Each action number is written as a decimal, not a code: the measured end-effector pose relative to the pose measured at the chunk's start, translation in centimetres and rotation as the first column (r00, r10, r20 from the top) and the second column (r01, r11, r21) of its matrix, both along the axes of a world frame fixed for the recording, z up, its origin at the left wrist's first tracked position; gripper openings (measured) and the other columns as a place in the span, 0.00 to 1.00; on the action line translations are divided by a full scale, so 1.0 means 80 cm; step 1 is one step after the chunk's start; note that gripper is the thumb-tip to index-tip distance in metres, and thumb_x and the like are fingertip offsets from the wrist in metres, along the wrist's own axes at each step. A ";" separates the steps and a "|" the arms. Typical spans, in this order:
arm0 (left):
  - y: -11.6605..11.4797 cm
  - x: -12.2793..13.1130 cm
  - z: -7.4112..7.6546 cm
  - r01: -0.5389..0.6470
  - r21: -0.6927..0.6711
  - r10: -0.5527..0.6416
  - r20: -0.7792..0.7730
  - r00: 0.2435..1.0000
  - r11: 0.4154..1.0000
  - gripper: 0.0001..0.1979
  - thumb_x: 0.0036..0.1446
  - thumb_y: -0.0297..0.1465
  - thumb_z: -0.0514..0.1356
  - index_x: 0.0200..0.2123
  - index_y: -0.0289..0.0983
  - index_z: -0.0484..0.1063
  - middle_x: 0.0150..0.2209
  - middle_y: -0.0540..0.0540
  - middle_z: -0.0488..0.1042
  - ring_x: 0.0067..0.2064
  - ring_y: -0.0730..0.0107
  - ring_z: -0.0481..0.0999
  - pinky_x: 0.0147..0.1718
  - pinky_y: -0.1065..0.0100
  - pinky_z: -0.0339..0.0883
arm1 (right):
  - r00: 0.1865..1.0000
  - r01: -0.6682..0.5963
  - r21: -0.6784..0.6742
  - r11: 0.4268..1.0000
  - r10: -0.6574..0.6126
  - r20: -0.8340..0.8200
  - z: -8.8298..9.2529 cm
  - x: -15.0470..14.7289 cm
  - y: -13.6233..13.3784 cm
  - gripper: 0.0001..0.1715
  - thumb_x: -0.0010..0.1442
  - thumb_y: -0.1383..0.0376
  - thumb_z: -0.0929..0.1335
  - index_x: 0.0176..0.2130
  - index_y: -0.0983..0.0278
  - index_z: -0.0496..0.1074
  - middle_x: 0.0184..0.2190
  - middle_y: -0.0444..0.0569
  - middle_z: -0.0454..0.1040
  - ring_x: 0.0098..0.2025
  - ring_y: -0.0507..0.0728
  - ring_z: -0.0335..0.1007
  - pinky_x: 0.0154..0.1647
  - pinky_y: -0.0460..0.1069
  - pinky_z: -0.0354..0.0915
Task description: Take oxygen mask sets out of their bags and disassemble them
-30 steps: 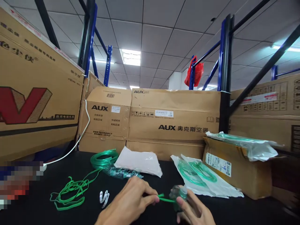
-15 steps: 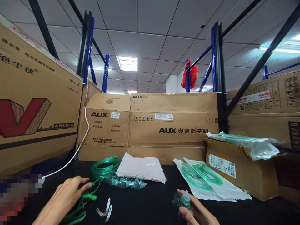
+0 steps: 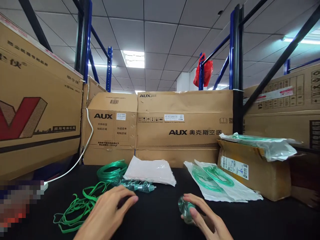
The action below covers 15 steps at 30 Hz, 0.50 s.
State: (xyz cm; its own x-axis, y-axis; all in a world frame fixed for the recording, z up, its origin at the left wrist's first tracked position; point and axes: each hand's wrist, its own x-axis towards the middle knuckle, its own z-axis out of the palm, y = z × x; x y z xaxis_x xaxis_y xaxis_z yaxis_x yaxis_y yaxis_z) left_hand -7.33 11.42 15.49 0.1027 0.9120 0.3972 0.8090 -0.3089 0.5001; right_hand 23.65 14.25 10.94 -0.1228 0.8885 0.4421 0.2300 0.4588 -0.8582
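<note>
Toward the near edge of the black desk (image 3: pixel 155 221), the plastic piece (image 3: pixel 184 209) is grasped by the right hand (image 3: pixel 208 216), well apart from the left hand (image 3: pixel 107 208), which curves loosely, released, beside tangled green straps (image 3: pixel 65 217), and looks clear, rounded and green-tinted, partly hidden by fingers.

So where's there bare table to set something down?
Bare table shows between the left hand and right hand, and in front of the small box at right. The left is crowded: green straps, coiled tubing.
</note>
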 end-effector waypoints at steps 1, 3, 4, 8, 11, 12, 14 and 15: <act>0.002 0.016 0.002 0.043 -0.006 -0.043 0.038 0.998 0.999 0.17 0.68 0.45 0.54 0.42 0.46 0.82 0.44 0.48 0.81 0.47 0.57 0.77 0.48 0.63 0.64 | 0.999 0.020 0.039 0.999 -0.021 0.041 0.001 -0.004 -0.001 0.21 0.65 0.47 0.67 0.45 0.56 0.81 0.59 0.53 0.74 0.62 0.65 0.71 0.59 0.50 0.69; 0.009 0.050 0.007 0.126 -0.062 -0.119 0.109 0.987 0.990 0.17 0.67 0.46 0.56 0.42 0.47 0.82 0.42 0.48 0.82 0.47 0.56 0.77 0.46 0.64 0.64 | 0.995 0.015 0.108 0.994 -0.026 0.101 0.002 -0.013 0.000 0.17 0.67 0.51 0.66 0.42 0.58 0.79 0.58 0.54 0.74 0.61 0.63 0.72 0.59 0.50 0.69; 0.015 0.066 0.008 0.173 -0.087 -0.160 0.142 0.977 0.981 0.16 0.66 0.46 0.57 0.43 0.46 0.82 0.41 0.48 0.82 0.46 0.57 0.77 0.45 0.64 0.65 | 0.992 -0.007 0.136 0.991 -0.010 0.126 0.001 -0.018 0.001 0.15 0.68 0.53 0.66 0.43 0.58 0.78 0.59 0.54 0.73 0.58 0.62 0.75 0.57 0.49 0.71; 0.040 0.106 0.010 0.300 -0.127 -0.256 0.281 0.925 0.945 0.17 0.64 0.44 0.59 0.39 0.36 0.79 0.35 0.45 0.82 0.38 0.61 0.78 0.37 0.67 0.65 | 0.969 -0.072 0.331 0.941 -0.013 0.248 -0.007 -0.029 0.006 0.18 0.66 0.66 0.66 0.55 0.58 0.69 0.64 0.56 0.68 0.57 0.60 0.76 0.58 0.51 0.72; 0.047 0.105 0.010 0.335 -0.115 -0.290 0.295 0.910 0.935 0.16 0.63 0.43 0.60 0.37 0.35 0.78 0.34 0.46 0.81 0.36 0.62 0.78 0.35 0.69 0.65 | 0.946 -0.096 0.415 0.905 -0.047 0.321 -0.009 -0.029 0.005 0.25 0.63 0.70 0.66 0.58 0.58 0.69 0.62 0.55 0.71 0.61 0.61 0.73 0.61 0.52 0.69; 0.046 0.102 0.010 0.353 -0.119 -0.308 0.291 0.906 0.928 0.16 0.63 0.42 0.60 0.36 0.36 0.79 0.34 0.46 0.82 0.37 0.63 0.78 0.35 0.69 0.64 | 0.944 -0.089 0.404 0.910 -0.053 0.326 -0.009 -0.028 0.003 0.25 0.62 0.69 0.67 0.59 0.59 0.69 0.61 0.55 0.73 0.60 0.61 0.74 0.61 0.52 0.70; 0.042 0.095 0.011 0.387 -0.133 -0.339 0.285 0.897 0.912 0.15 0.63 0.42 0.60 0.36 0.37 0.80 0.35 0.47 0.82 0.39 0.62 0.79 0.37 0.69 0.65 | 0.941 -0.042 0.346 0.937 -0.079 0.328 -0.008 -0.025 0.000 0.23 0.63 0.65 0.69 0.58 0.59 0.72 0.59 0.55 0.75 0.59 0.62 0.75 0.62 0.53 0.69; 0.040 0.092 0.012 0.402 -0.143 -0.351 0.287 0.891 0.905 0.14 0.62 0.42 0.61 0.36 0.37 0.81 0.36 0.48 0.82 0.40 0.62 0.79 0.38 0.70 0.65 | 0.939 -0.012 0.309 0.951 -0.095 0.331 -0.009 -0.024 -0.002 0.21 0.64 0.61 0.69 0.57 0.58 0.74 0.59 0.54 0.76 0.60 0.63 0.74 0.62 0.54 0.69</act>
